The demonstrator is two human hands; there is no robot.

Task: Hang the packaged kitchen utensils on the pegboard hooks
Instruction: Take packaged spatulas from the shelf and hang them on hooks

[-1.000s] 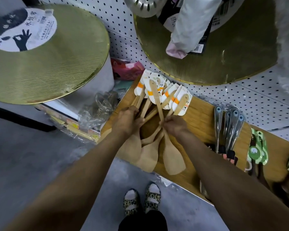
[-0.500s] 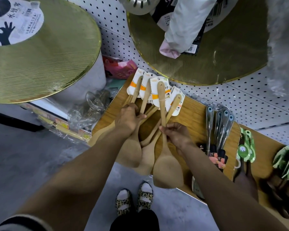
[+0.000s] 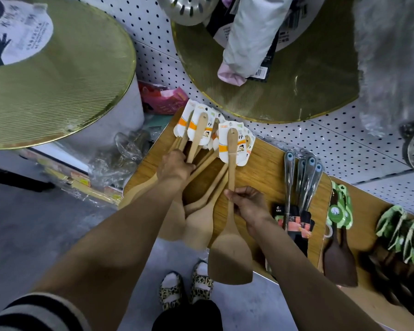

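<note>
Wooden spatula (image 3: 231, 235) pinched by its handle in right hand (image 3: 250, 204); left hand (image 3: 175, 167) grips the bunched spatulas (image 3: 196, 139) over the wooden board (image 3: 268, 168).

striped sleeve (image 3: 31, 314), leopard-print slippers (image 3: 185, 290), white socks (image 3: 171, 279)

Gold round boards (image 3: 58, 87), pink packet (image 3: 164, 97), leopard-print slippers (image 3: 185, 286), grey floor (image 3: 34, 225)
</note>
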